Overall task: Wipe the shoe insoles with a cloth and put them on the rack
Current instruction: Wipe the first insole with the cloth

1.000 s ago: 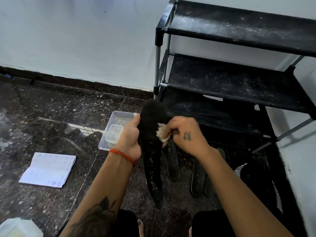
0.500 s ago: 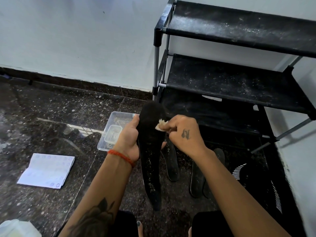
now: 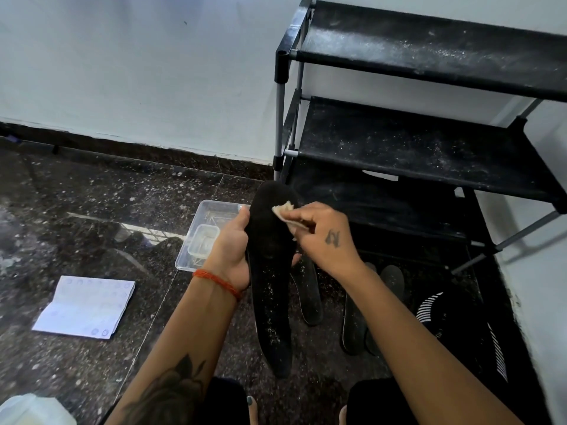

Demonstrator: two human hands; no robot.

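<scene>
So the left hand (image 3: 230,253) grips the black insole (image 3: 270,271) around its middle, fingers wrapped behind and thumb along the near edge, holding it up off the floor in front of the rack (image 3: 429,142). The right hand (image 3: 325,237) pinches a small wad of pale cloth (image 3: 285,211) and presses it on the toe end.

If I were doing this bit, I'd run long strokes from toe down to heel. The toe half looks fairly clean, but the heel half is peppered with white specks, so that's where the work is left, I reckon. Slide the gripping hand lower for support, since the insole looks thin and bendy and will probably flex away under pressure. Refold the cloth too, it's tiny and will likely load up fast.

Texture-wise the insole's top looks matte and slightly fuzzy, the sort of surface that hangs onto dust. More insoles (image 3: 306,296) lie flat on the speckled stone floor (image 3: 92,210) just beyond. The rack has metal tubes, black plastic joints and dusty black fabric shelves, so a wiped insole may pick grit straight back up.
</scene>
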